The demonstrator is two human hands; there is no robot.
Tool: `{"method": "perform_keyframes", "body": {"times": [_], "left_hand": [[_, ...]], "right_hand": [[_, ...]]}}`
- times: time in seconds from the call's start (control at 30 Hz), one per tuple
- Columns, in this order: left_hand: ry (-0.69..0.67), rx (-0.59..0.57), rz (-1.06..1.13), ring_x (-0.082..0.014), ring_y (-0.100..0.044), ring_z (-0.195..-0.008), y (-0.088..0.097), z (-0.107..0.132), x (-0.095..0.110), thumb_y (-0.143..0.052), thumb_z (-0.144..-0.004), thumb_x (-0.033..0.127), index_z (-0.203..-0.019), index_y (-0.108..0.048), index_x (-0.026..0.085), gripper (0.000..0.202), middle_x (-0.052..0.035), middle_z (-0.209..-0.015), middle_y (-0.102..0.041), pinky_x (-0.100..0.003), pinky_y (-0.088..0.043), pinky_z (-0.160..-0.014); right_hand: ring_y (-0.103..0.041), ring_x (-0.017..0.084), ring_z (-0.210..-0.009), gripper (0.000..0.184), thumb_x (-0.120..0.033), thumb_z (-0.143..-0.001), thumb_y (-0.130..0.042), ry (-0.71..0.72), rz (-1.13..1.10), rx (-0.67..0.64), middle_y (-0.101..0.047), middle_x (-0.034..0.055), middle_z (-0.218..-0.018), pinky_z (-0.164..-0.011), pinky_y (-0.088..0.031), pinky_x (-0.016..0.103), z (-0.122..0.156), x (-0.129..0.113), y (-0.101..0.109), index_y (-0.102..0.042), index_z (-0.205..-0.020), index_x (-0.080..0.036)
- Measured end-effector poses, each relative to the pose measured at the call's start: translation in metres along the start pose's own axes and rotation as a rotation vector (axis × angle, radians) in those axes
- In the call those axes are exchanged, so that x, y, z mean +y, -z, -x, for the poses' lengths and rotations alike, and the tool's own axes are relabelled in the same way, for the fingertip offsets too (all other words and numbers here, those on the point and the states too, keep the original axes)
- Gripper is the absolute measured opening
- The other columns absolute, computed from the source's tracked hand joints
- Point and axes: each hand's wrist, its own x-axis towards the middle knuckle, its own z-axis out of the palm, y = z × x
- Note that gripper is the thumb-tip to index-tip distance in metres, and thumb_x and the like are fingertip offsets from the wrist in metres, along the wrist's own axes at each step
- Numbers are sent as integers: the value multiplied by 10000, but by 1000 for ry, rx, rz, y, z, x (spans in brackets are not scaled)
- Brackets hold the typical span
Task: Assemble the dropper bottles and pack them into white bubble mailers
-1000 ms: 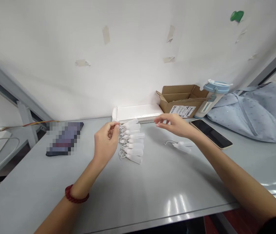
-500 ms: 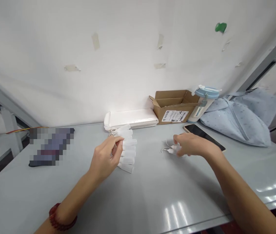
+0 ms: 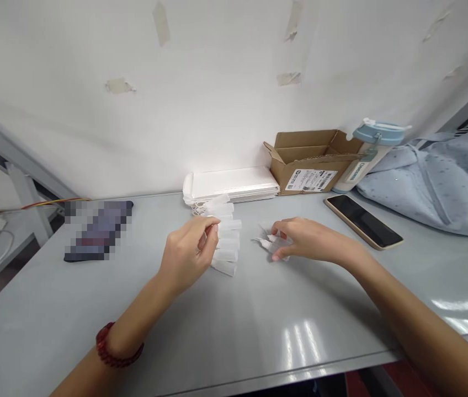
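Observation:
Small translucent white plastic tubes (image 3: pixel 228 243) with thin white cords lie side by side in a column on the grey table (image 3: pixel 259 320). At their left ends is my left hand (image 3: pixel 190 248), fingers curled and thumb against the index finger. Whatever it pinches, if anything, is hidden. To the right, my right hand (image 3: pixel 300 240) grips a few more tubes (image 3: pixel 273 242) from above, just over the tabletop. Their corded ends point left, towards the column, and a gap separates the two groups.
Behind the tubes lies a stack of flat white packets (image 3: pixel 232 184). An open cardboard box (image 3: pixel 312 165), a blue-lidded tumbler (image 3: pixel 368 157) and a light blue fabric bag (image 3: pixel 428 187) line the back right. A phone (image 3: pixel 364 220) lies nearby; a blurred dark item (image 3: pixel 99 231) lies left.
My right hand has moved left with its tubes, away from the phone and closer to the column. My left hand stays beside the column. The camera view has shifted.

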Motion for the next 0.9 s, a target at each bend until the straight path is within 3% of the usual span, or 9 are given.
{"method": "perform_keyframes", "body": {"times": [0.23,0.43,0.53,0.63,0.77,0.9], "left_hand": [[-61,26,-43,-64,-431,-494,2,-1,-1,-477,-845,107,-860,-600,163,135,33,-606,-558,-174,-343,-471],[-82,-24,-61,-74,-444,-488,-2,2,-6,-457,-856,136,-864,-602,150,146,19,-612,-578,-195,-337,-471],[36,-114,31,-84,-456,-505,0,1,-1,-431,-872,180,-889,-611,149,183,5,-635,-593,-209,-368,-502],[284,-259,235,-106,-516,-554,3,-2,8,-444,-878,274,-956,-617,156,224,-9,-670,-617,-219,-411,-525],[601,-392,569,-108,-524,-539,4,-7,17,-440,-875,407,-1082,-587,149,362,-21,-732,-620,-223,-420,-489],[692,-406,736,-85,-477,-507,5,-9,20,-465,-856,433,-1025,-611,152,359,-10,-740,-590,-212,-392,-471]], "right_hand": [[-569,220,-793,381,-517,-714,-655,62,63,57,-629,67,-873,-589,-344,257,-5,-11,-6,-599,-894,-185],[-480,137,-608,320,-460,-840,-535,158,28,159,-557,12,-659,-542,-274,245,-7,-14,-8,-509,-680,-184],[-367,102,-540,378,-451,-864,-492,247,-81,242,-427,-33,-571,-528,-239,247,-6,-13,-5,-421,-609,-182],[-280,87,-529,418,-468,-877,-457,334,-297,260,-307,-56,-558,-509,-216,243,-1,-20,-1,-370,-586,-182],[-347,89,-577,386,-465,-907,-402,413,-563,194,-417,-35,-633,-526,-264,231,7,-35,-1,-489,-678,-166],[-370,90,-578,387,-471,-912,-393,429,-664,164,-457,-29,-647,-536,-290,227,11,-46,-6,-571,-764,-161]]}}
